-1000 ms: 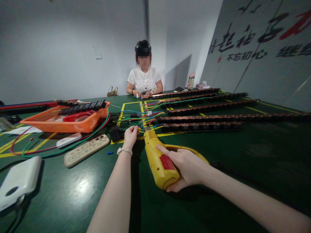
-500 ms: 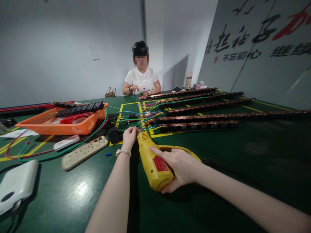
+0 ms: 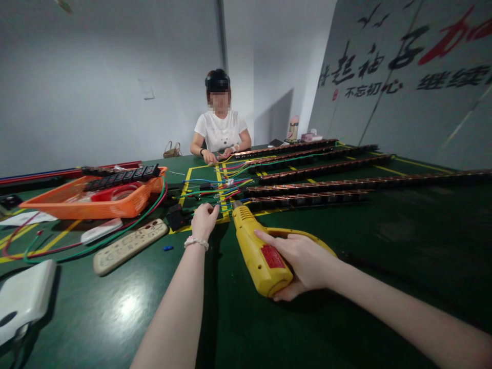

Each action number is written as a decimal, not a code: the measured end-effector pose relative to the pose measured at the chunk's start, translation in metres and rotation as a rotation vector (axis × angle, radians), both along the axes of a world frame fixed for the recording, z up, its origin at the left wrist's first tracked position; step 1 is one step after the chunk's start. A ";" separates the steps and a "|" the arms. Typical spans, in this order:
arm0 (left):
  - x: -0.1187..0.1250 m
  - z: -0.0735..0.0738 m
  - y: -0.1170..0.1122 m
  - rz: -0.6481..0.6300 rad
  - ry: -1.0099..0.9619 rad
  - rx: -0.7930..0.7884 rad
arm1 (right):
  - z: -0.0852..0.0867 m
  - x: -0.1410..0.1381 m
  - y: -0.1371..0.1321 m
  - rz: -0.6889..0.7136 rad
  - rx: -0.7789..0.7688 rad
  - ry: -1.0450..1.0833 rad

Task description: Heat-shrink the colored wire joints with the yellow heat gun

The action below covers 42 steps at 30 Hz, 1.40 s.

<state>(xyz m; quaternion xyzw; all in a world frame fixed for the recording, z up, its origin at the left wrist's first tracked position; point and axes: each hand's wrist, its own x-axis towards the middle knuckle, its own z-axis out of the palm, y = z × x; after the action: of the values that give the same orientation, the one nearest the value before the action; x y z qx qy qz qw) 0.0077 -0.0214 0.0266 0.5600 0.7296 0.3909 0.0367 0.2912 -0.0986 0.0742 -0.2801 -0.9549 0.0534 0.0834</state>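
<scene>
My right hand (image 3: 303, 261) is wrapped round a yellow heat gun (image 3: 255, 246) with a red label on its side. The gun's metal nozzle (image 3: 237, 204) points away from me, toward thin coloured wires (image 3: 226, 205). Just left of the nozzle, my left hand (image 3: 205, 220) has its fingers curled in a pinch at the ends of these wires. The fingertips are partly hidden, and the exact grip is small in view. The wires come from the nearest dark strip (image 3: 307, 199), which lies flat on the green table (image 3: 246, 333). A black block (image 3: 177, 217) sits beside my left hand.
More long strips (image 3: 326, 171) lie to the right. On the left are an orange basket (image 3: 80, 207) with parts, a beige power strip (image 3: 130, 246), a white device (image 3: 26, 297) and a small blue piece (image 3: 168, 248). Opposite sits a co-worker (image 3: 221, 130), hands on wires.
The heat gun in my right hand has shifted right, and its nozzle is now apart from my left hand. The co-worker's hand has lowered to the table. The view has turned slightly.
</scene>
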 end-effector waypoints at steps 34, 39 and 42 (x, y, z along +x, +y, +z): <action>-0.009 -0.011 0.008 -0.297 -0.048 0.325 | -0.006 0.009 0.002 0.021 -0.047 -0.014; -0.003 -0.004 -0.001 -0.301 -0.225 0.269 | -0.003 0.011 -0.002 0.000 -0.038 -0.032; -0.005 -0.004 -0.001 -0.304 -0.375 0.220 | -0.002 0.011 -0.004 -0.014 -0.047 -0.031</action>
<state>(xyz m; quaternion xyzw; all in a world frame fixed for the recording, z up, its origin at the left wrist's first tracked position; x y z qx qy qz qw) 0.0028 -0.0219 0.0226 0.5817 0.5706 0.5546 0.1686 0.3021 -0.1030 0.0727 -0.2896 -0.9525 0.0706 0.0623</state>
